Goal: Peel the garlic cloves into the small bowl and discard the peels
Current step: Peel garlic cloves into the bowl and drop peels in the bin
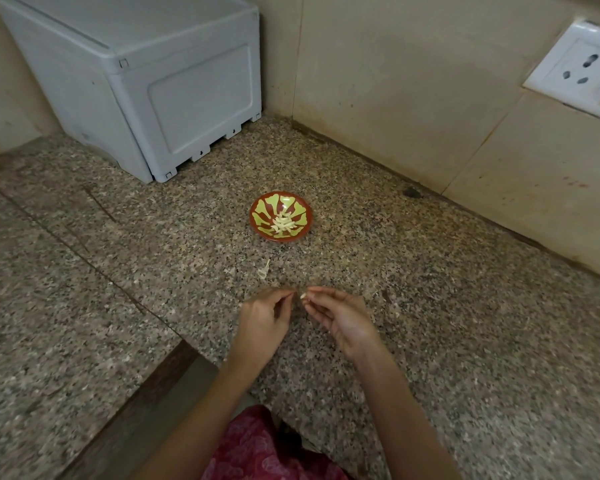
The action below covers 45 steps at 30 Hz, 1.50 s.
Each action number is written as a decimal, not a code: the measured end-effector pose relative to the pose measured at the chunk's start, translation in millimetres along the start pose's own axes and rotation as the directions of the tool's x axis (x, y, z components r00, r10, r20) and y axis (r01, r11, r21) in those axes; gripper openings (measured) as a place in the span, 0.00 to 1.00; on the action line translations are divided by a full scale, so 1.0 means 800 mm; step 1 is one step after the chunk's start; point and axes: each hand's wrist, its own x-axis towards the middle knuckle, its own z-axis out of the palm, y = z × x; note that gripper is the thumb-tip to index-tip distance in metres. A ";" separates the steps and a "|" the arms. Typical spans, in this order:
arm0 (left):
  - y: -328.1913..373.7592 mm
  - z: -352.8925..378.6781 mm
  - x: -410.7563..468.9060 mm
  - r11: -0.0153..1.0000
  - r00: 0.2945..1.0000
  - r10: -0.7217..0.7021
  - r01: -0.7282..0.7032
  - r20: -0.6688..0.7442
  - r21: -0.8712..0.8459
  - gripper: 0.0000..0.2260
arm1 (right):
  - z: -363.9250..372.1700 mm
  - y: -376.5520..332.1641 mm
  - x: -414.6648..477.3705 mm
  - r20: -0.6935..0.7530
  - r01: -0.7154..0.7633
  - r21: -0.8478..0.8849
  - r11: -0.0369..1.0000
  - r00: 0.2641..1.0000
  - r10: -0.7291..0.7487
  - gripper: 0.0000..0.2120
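right hand (pixel 340 320) pinches garlic clove (pixel 303 296); left hand (pixel 264 317) thumb+index pinched together, peel inside? can't tell. imo pull peel off lengthwise, then clove into small bowl (pixel 262 206).

Speckled granite counter (pixel 447 306) filled the view, corner to corner. Back left, a pale grey plastic box (pixel 174 81) sat on the stone, tucked into the corner where the beige wall tiles (pixel 395 81) met. Up on the right wall, a white socket plate (pixel 582 71), tilted in the wide lens. Down at the foot of that wall, a small dark spot (pixel 412 192) lay on the counter. A thin seam (pixel 84 258) ran diagonally across the left slab.
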 end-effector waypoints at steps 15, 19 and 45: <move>0.010 0.005 0.003 0.852 0.933 -0.359 0.334 0.014 -0.404 0.09 | -0.002 0.011 0.008 0.019 0.124 0.029 0.992 0.992 -0.125 0.10; 0.009 0.008 -0.002 0.768 0.898 -0.440 0.384 0.014 -0.513 0.09 | -0.001 0.018 0.011 0.056 0.278 -0.206 0.938 0.961 -0.272 0.08; 0.018 0.004 -0.002 0.721 0.872 -0.485 0.442 0.068 -0.534 0.07 | -0.019 0.020 0.020 0.365 0.637 -0.698 0.327 0.709 -0.603 0.06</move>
